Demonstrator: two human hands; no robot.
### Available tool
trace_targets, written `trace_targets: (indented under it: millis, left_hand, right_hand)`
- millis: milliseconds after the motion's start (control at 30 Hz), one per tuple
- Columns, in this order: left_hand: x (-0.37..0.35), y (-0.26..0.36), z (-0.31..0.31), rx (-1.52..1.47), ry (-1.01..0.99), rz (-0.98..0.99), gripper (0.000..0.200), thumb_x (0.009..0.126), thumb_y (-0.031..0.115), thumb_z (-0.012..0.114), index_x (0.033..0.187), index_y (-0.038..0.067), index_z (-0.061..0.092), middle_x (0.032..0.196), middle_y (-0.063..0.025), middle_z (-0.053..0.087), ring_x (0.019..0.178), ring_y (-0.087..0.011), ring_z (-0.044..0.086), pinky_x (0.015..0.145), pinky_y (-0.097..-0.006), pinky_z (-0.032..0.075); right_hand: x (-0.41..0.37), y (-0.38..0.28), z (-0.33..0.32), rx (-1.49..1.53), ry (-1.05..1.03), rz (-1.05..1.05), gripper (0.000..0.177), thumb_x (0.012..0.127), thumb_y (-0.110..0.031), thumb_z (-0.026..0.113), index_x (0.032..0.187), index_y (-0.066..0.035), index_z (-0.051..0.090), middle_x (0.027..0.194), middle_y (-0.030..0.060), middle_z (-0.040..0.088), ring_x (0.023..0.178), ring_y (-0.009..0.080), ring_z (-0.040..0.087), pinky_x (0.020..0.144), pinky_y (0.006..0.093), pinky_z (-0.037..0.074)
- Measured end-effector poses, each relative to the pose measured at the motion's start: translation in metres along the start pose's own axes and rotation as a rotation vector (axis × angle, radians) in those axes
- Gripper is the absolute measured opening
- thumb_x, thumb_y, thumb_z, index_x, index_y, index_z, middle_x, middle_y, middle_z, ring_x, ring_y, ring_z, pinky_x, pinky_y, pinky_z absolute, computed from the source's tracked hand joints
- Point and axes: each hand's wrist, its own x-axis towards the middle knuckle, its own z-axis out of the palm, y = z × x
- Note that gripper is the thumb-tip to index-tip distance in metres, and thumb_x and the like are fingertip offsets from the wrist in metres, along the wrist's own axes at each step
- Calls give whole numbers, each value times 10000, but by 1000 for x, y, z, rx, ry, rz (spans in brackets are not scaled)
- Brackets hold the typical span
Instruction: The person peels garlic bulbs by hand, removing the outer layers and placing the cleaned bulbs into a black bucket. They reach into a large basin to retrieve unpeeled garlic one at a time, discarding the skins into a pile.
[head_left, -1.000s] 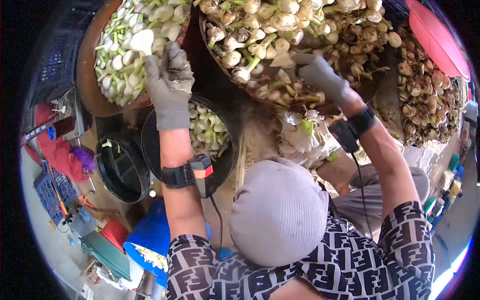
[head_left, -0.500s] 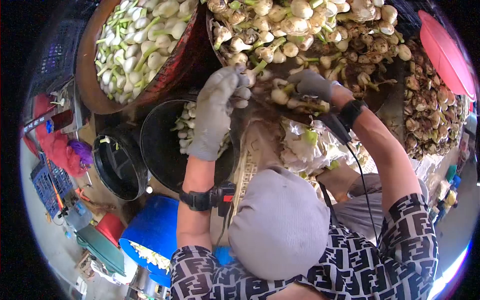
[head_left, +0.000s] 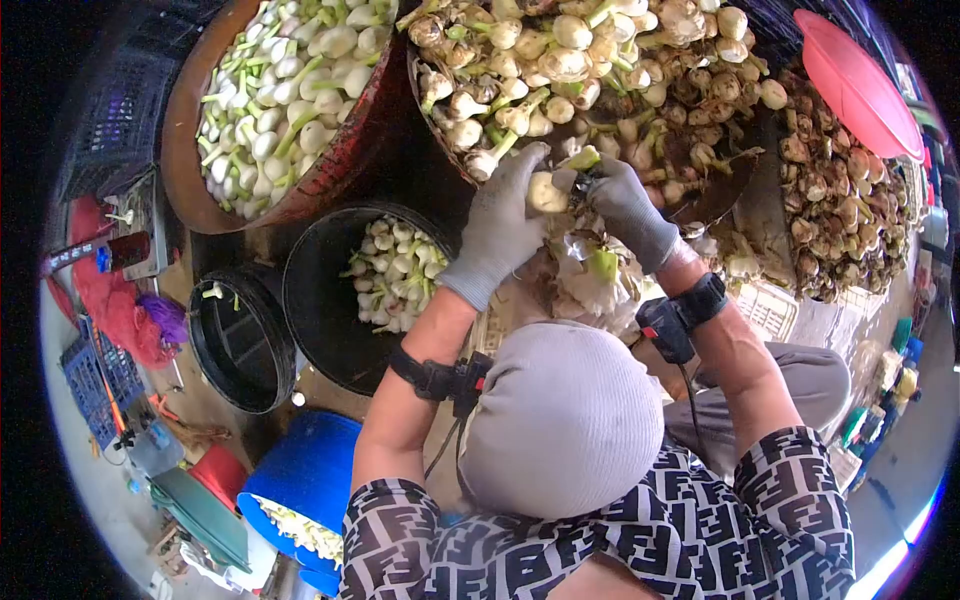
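My left hand (head_left: 505,225), in a grey glove, is closed on a pale garlic bulb (head_left: 546,192). Close beside it, my gloved right hand (head_left: 632,212) has its fingers curled together against the bulb's right side, around something small and dark that I cannot make out. A short green stem end (head_left: 580,158) shows between the two hands. Just beyond the fingers lies a wide pan (head_left: 735,200) heaped with unpeeled garlic bulbs (head_left: 570,65). Loose peelings (head_left: 592,285) are piled below my hands.
At upper left stands a big reddish tub (head_left: 185,180) full of clean white bulbs. A black bucket (head_left: 320,345) with trimmed bulbs is left of my hands, beside a smaller black bucket (head_left: 240,370). Brown bulbs (head_left: 840,190) and a pink basin (head_left: 860,80) are at right.
My left hand has moved right, away from above the black bucket. My right hand has drawn back from the pan, and both hands now meet around one bulb.
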Motion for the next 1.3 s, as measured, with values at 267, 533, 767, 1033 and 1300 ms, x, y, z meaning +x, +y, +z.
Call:
trace_targets:
  millis: [267, 533, 767, 1033, 1300]
  left_hand:
    - [-5, -4, -6, -65, -30, 40, 697, 657, 299, 742, 1217, 30, 425, 1162, -157, 523, 1077, -268, 515, 918, -337, 399]
    - [-5, -15, -2, -569, -101, -253, 509, 861, 433, 475, 1153, 16, 470, 1061, -114, 572, 953, -197, 562, 845, -298, 435]
    - [4, 3, -13, -741, -69, -465, 485, 929, 430, 328, 1100, 27, 537, 1028, -79, 587, 916, -143, 550, 828, -265, 425]
    - [7, -7, -8, -767, 61, -561, 430, 881, 436, 445, 940, 37, 594, 685, -4, 562, 479, -50, 486, 380, -190, 354]
    - [22, -1, -12, -443, 279, -205, 309, 800, 329, 619, 858, 25, 607, 776, -92, 614, 737, -167, 595, 657, -299, 476]
  right_hand:
    - [-15, -25, -5, -19, -68, 166, 197, 764, -134, 630, 874, 29, 615, 706, 30, 602, 600, 73, 532, 549, 219, 440]
    - [-11, -2, -10, 63, -75, -12, 183, 742, -84, 617, 889, 25, 613, 677, 15, 600, 651, 84, 559, 607, 234, 463]
    - [-12, -5, -5, -354, 83, -425, 190, 721, -61, 624, 908, -27, 629, 801, 55, 616, 751, 98, 559, 693, 238, 455]
    - [-35, -24, -7, 129, -85, -59, 124, 749, -57, 607, 863, -12, 613, 807, 45, 618, 720, 124, 562, 667, 259, 465]
    - [-33, -2, -16, -28, 14, -294, 207, 735, -69, 587, 926, 9, 603, 792, 0, 614, 677, 113, 548, 611, 244, 449]
